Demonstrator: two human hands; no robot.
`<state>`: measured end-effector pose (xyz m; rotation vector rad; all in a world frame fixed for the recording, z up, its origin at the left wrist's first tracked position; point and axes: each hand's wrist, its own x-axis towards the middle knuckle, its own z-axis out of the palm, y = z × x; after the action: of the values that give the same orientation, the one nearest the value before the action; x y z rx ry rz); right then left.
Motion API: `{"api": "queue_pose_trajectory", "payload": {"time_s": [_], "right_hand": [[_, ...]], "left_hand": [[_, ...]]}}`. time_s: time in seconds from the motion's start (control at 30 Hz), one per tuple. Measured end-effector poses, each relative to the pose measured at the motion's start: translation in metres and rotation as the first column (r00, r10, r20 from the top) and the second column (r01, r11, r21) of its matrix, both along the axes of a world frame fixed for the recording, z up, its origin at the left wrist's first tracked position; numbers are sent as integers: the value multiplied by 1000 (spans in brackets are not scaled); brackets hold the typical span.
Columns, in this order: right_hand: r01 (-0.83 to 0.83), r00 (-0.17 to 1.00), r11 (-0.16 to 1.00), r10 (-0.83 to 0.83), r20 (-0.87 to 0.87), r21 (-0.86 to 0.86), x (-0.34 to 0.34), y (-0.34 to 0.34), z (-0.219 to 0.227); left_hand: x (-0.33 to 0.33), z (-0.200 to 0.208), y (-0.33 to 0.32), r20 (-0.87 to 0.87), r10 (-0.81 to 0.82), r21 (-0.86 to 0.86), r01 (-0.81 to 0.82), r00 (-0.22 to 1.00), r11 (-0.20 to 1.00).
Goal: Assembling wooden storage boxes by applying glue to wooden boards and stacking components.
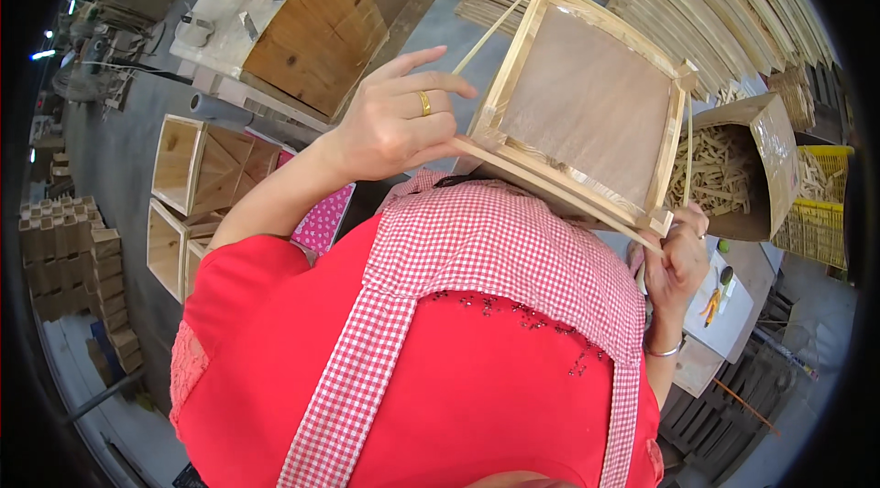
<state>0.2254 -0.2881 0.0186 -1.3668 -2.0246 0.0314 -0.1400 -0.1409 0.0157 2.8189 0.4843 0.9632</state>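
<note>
A square wooden frame [522, 43] with a thin brown panel [591, 103] set inside it is tilted up in front of my apron. A pale narrow band [495, 32] runs taut from the frame's far left corner to my left hand [403, 117]. My left hand is closed on it, beside the frame's near left corner, index finger partly raised. Along the right side the pale band comes down to my right hand [678, 254], whose fingers are closed by the near right corner. Partly hidden fingertips blur the exact grip there.
Stacked wooden frames [724, 2] rise behind on the right. A cardboard box [770, 149] of wood pieces lies beside a yellow basket [811, 231]. Orange-handled pliers [711, 307] rest on a board at right. Wooden boxes [179, 163] and a worktable [215, 48] stand left.
</note>
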Motion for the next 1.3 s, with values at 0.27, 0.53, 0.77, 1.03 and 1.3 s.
{"api": "queue_pose_trajectory", "payload": {"time_s": [0.27, 0.53, 0.77, 1.03, 1.3], "right_hand": [[163, 981, 987, -162, -105, 6, -2, 2, 6], [37, 890, 989, -99, -445, -146, -11, 1, -4], [141, 662, 915, -371, -651, -379, 5, 57, -17], [100, 568, 958, -276, -776, -268, -14, 83, -10], [105, 641, 967, -245, -727, -234, 5, 124, -37]], "left_hand": [[16, 19, 8, 177, 21, -462, 64, 984, 885], [6, 19, 21, 9, -63, -497, 59, 998, 866], [42, 11, 48, 162, 318, -900, 8, 934, 435], [78, 17, 54, 224, 280, -904, 92, 934, 418], [92, 1, 82, 166, 311, -964, 87, 936, 251]]}}
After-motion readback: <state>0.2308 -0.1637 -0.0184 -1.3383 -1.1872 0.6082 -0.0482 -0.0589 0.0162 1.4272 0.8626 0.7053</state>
